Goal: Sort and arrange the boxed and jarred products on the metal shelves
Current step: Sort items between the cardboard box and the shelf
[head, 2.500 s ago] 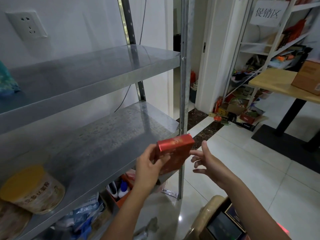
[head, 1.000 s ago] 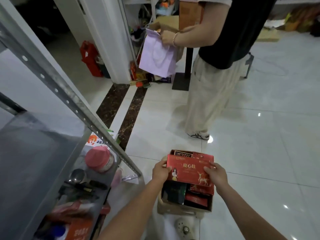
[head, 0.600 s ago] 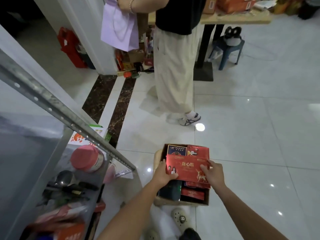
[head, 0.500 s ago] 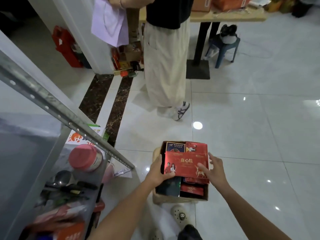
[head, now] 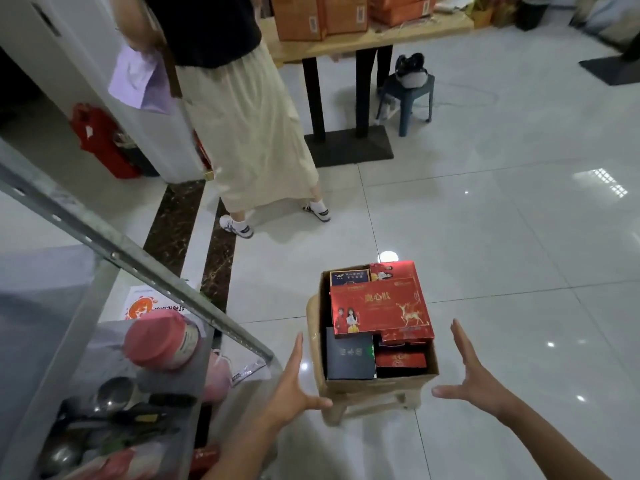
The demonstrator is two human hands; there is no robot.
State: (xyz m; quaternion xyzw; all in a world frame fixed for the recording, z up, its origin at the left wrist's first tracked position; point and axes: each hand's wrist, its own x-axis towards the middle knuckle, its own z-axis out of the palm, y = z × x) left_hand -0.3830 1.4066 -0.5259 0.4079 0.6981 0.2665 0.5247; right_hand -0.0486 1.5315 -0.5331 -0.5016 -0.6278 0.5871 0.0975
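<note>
A brown cardboard carton stands on a low beige stool on the floor. On top of its contents lies a flat red box with a deer and two figures printed on it. Under it are a dark box, a navy box and more red boxes. My left hand is spread open beside the carton's left side, thumb near the stool. My right hand is spread open to the carton's right, apart from it. Both hands hold nothing.
The metal shelf unit fills the left; a pink-lidded jar and utensils lie on its low shelf. A person in a beige skirt stands ahead with a lilac bag. A wooden table with orange cartons and a blue stool stand behind.
I turned from the shelf with the red box and set it on the carton's contents. Both hands have let go of it and drawn back, spread beside the carton.
</note>
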